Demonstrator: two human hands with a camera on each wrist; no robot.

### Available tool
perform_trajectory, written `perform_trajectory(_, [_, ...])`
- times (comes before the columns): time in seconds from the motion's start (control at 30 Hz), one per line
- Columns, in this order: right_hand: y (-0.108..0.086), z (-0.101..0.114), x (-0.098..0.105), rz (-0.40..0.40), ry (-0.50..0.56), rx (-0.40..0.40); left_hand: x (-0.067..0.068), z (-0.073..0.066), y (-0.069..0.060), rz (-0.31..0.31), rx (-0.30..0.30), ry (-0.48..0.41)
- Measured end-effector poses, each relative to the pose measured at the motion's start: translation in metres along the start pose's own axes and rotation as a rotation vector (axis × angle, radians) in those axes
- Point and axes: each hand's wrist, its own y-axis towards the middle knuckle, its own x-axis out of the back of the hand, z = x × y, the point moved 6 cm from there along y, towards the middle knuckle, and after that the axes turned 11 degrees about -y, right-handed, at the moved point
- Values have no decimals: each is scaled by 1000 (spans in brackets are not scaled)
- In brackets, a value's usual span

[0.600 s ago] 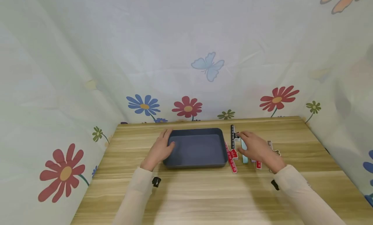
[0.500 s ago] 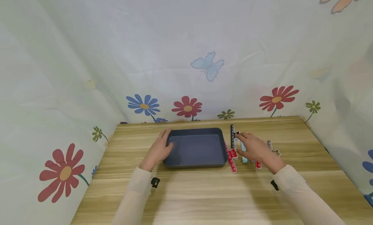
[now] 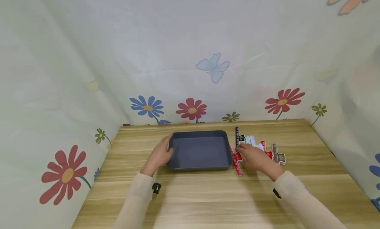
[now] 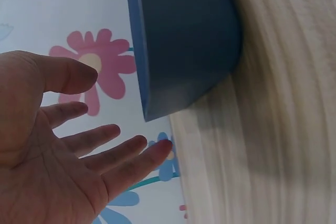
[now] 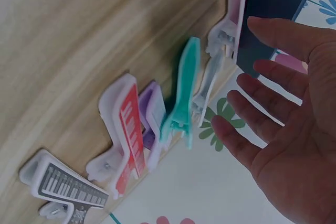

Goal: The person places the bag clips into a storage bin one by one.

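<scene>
A dark grey rectangular tray (image 3: 200, 152) lies on the wooden table. My left hand (image 3: 158, 156) is beside its left rim; in the left wrist view the fingers of that hand (image 4: 68, 140) are spread, with a gap to the tray wall (image 4: 189, 40). Over the clips right of the tray hovers my right hand (image 3: 257, 159), nearest a red clip (image 3: 236, 161) that lies along the tray's right side. In the right wrist view this hand (image 5: 294, 108) has loosely bent fingers and holds nothing; a teal clip (image 5: 185, 82) stands near it.
A black clip (image 3: 237, 136) lies behind the right hand, and another red clip (image 3: 268, 153) and a grey clip (image 3: 278, 154) lie to its right. Flower-patterned cloth (image 3: 166, 57) hangs behind and beside the table (image 3: 202, 202).
My right hand has moved left and slightly towards me, uncovering clips behind it. My left hand has shifted slightly left and down.
</scene>
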Motion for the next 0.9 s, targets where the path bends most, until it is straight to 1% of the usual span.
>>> perform_trajectory(0.17, [1, -1, -8, 6, 18, -5, -2, 7, 2, -15, -1, -25])
perform_trajectory(0.33, [2, -2, -15, 9, 0, 0, -5, 16, 4, -15, 9, -39])
perform_trajectory(0.53, [5, 0, -17, -11, -10, 17, -3, 23, 4, -41, 25, -55])
perform_trajectory(0.67, [6, 2, -16, -18, -24, 33, -3, 26, 3, -47, 30, -77])
perform_trajectory(0.8, [7, 3, -19, -25, -29, 40, -4, 28, 4, -54, 18, -100])
perform_trajectory(0.9, [7, 3, -22, -39, -17, 40, -4, 29, 4, -52, 20, -111])
